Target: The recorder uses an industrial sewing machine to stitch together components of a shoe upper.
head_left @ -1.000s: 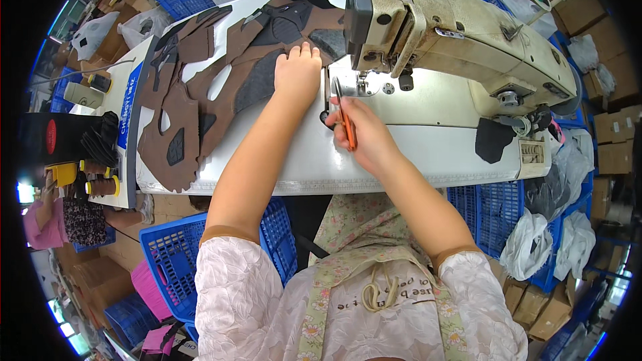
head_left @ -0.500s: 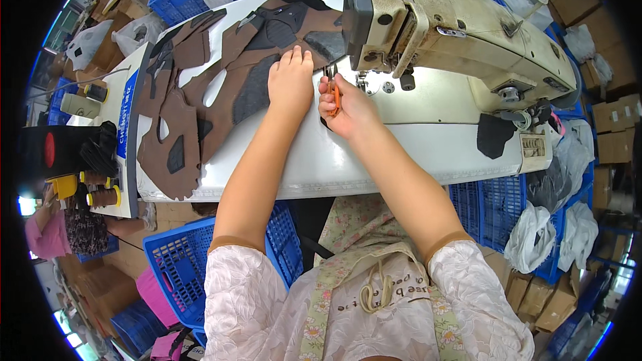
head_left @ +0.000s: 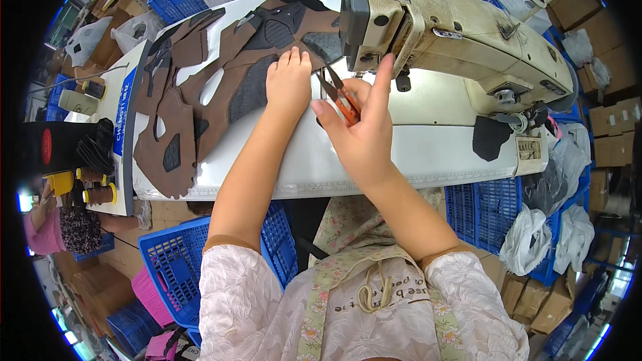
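Brown leather-like cut pieces with dark grey and black patches [head_left: 180, 110] are spread over the white sewing table [head_left: 307, 170]. On their right edge my left hand [head_left: 289, 87] lies flat, palm down, with its fingers stretched out. My right hand [head_left: 366, 137] holds a pair of orange-handled thread snips [head_left: 348, 108], gripped by the lower fingers. Its thumb and index finger stand spread away from the tool. The dark blades point up and left, apart, beside the edge of the brown pieces. The sewing machine [head_left: 461, 37] has its head just beyond my right hand.
A small black piece [head_left: 490, 138] lies on the table's right side. Thread spools [head_left: 99, 194] stand at the left, next to a black item with a red oval. Blue crates [head_left: 177, 261] sit below the table's front edge, and white plastic bags [head_left: 528, 241] hang at the right.
My right hand has opened its thumb and index finger from the snips and turned. The snips have tilted, with their blades now apart. My left hand stays on the brown pieces.
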Tool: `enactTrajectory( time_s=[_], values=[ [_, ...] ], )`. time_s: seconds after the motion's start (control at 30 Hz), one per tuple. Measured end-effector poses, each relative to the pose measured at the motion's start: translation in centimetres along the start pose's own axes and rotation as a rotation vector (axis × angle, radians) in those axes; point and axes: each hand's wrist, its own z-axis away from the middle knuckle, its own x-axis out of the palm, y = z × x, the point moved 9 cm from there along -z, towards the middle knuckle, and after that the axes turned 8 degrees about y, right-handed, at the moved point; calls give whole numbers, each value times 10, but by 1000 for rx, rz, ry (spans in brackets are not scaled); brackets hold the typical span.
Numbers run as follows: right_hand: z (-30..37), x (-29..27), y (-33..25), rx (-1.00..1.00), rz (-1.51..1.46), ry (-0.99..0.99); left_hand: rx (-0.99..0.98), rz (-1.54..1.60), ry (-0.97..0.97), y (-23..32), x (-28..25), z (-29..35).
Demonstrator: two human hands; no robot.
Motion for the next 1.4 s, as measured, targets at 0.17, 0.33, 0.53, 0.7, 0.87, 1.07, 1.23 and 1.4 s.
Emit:
enactTrajectory(
  time_s=[0.17, 0.33, 0.53, 0.7, 0.87, 1.07, 1.23, 1.4],
  values=[
    [-19, 3, -1, -17, 38, 31, -68, 135, -195, -3, 16, -2],
    [-20, -6, 1, 16, -379, 138, -32, 67, -93, 2, 10, -1],
    [1, -39, 13, -136, -49, 19, 19, -25, -15, 2, 3, 1],
    [2, -37, 13, -108, -25, -44, 37, -30, 34, 3, -1, 0],
    [1, -32, 19, -114, -37, -74, 50, -30, 30, 5, -2, -3],
    [10, -32, 5, -146, 83, -183, -2, -68, 7, -13, 9, -9],
    [37, -10, 20, -73, 26, -331, -103, -104, -99, -41, 23, -12],
    [51, 23, 89, 791, -389, -308, -134, 17, -55, -43, 24, -6]
  ],
)
